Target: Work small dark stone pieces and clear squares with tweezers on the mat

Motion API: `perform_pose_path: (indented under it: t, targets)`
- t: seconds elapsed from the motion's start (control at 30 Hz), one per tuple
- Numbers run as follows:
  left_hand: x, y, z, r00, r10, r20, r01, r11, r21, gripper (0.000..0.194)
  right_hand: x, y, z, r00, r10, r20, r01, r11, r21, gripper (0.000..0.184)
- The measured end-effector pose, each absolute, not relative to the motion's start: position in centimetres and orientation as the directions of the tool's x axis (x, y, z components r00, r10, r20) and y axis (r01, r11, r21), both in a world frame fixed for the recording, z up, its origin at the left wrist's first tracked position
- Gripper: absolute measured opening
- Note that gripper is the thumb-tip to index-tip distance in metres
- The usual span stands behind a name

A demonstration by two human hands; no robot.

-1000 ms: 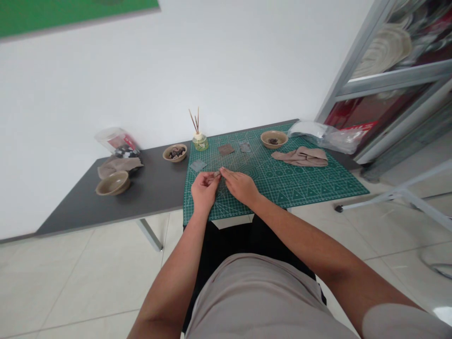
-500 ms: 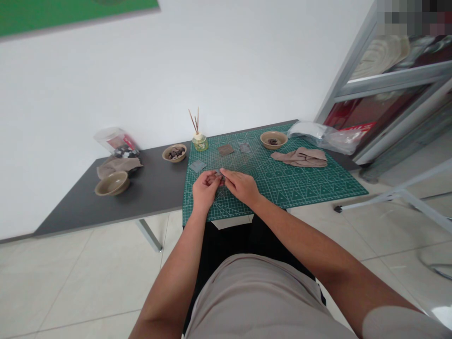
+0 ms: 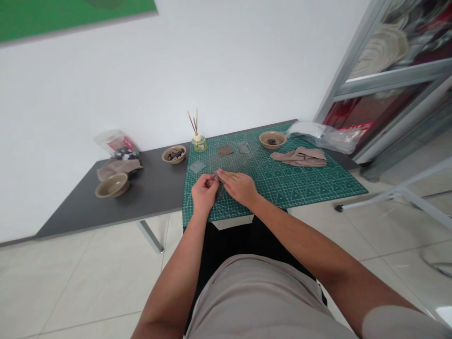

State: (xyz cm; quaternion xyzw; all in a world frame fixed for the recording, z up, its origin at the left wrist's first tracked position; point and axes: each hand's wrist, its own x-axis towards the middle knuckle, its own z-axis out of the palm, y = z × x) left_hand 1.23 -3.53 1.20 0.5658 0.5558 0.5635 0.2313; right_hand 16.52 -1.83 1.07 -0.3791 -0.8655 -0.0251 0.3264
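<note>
My left hand (image 3: 205,192) is closed, its fingers curled and pinching a small object mostly hidden between both hands. My right hand (image 3: 240,187) meets it from the right, thumb and fingers pressed together on a small grey sheet (image 3: 218,175), of which only a bit shows. Both hands are above the near left part of a green cutting mat (image 3: 310,181). Just beyond them lie a pale grey square sheet (image 3: 197,166), a brown square sheet (image 3: 225,150) and another grey sheet (image 3: 244,148).
A reed diffuser (image 3: 199,143) stands near the wall, beside a bowl of dark stones (image 3: 174,154). Rightward are another bowl (image 3: 273,140), a brown cloth (image 3: 300,157) and a plastic bag (image 3: 325,134). Far left sit a tilted bowl (image 3: 112,186), a cloth (image 3: 118,167) and a clear container (image 3: 116,142).
The fingers of my right hand have shifted slightly left over my left fingertips, and the hands sit closer together. The things on the table have stayed in place.
</note>
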Motion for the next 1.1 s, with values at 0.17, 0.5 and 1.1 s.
perform_pose_path:
  t: [0.17, 0.5, 1.1]
  targets:
    - [1.14, -3.44, 1.12, -0.225, 0.890, 0.398, 0.402, -0.287, 0.870, 0.011, 16.41, -1.88, 0.93, -0.508, 0.621, 0.597, 0.672, 0.719, -0.176, 0.042]
    - [1.09, -3.30, 0.66, -0.239, 0.885, 0.399, 0.364, -0.299, 0.882, 0.016, 16.43, -1.87, 0.83, -0.491, 0.634, 0.597, 0.682, 0.706, -0.189, 0.042]
    - [1.03, -3.25, 0.66, -0.237, 0.879, 0.414, 0.363, -0.315, 0.877, 0.014, 16.34, -1.98, 0.90, -0.505, 0.625, 0.595, 0.691, 0.706, -0.155, 0.043]
